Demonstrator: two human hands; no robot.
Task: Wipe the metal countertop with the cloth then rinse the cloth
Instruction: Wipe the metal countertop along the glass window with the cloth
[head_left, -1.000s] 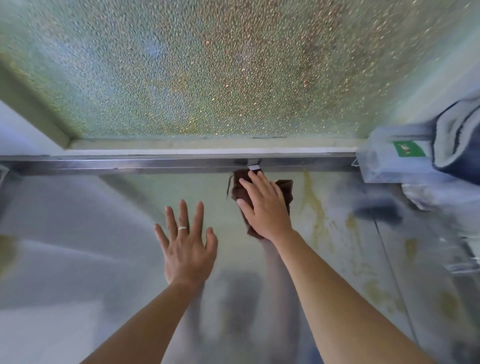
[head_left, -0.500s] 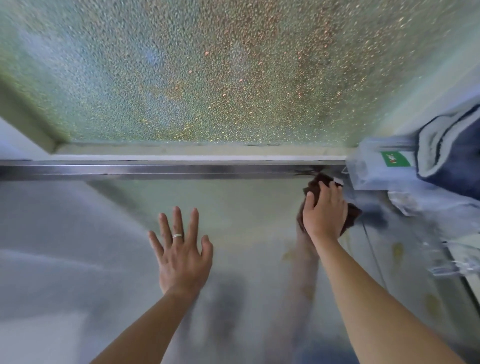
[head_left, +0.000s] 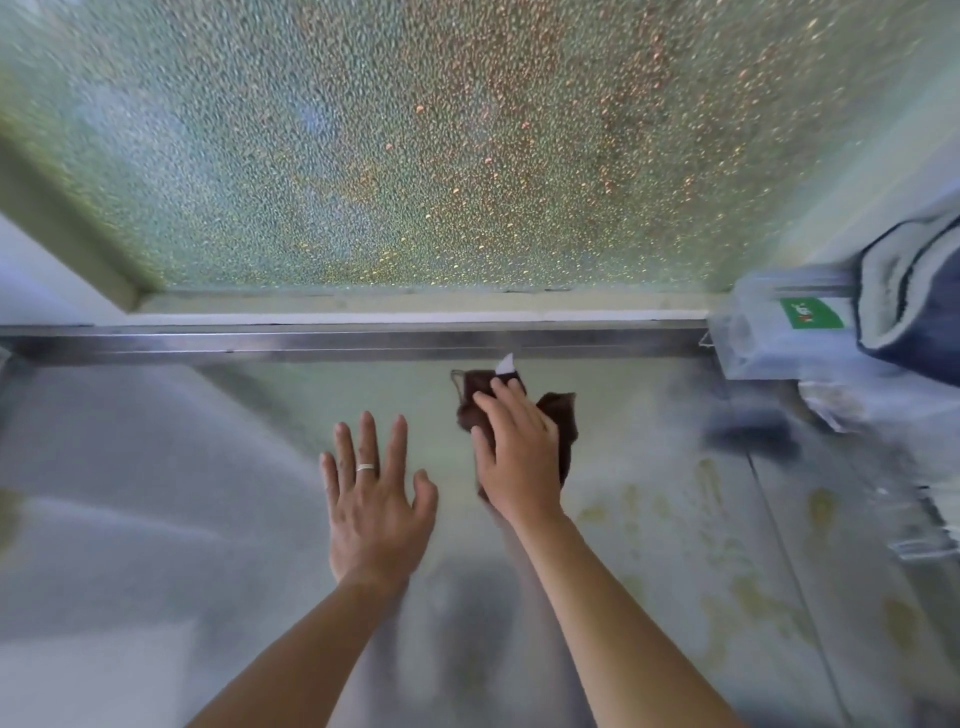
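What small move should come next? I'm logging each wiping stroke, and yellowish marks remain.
Probably sweep the brown cloth right and nearer, under the right hand: yellowish stains still mark the metal countertop there. The left hand rests flat, bracing.

A pebbled, frosted glass window pane (head_left: 415, 145) fills the upper view above a pale sill (head_left: 363, 304). At the right stands a clear plastic container with a green label (head_left: 779, 332), a dark blue and white folded towel (head_left: 919, 312) just beside it.
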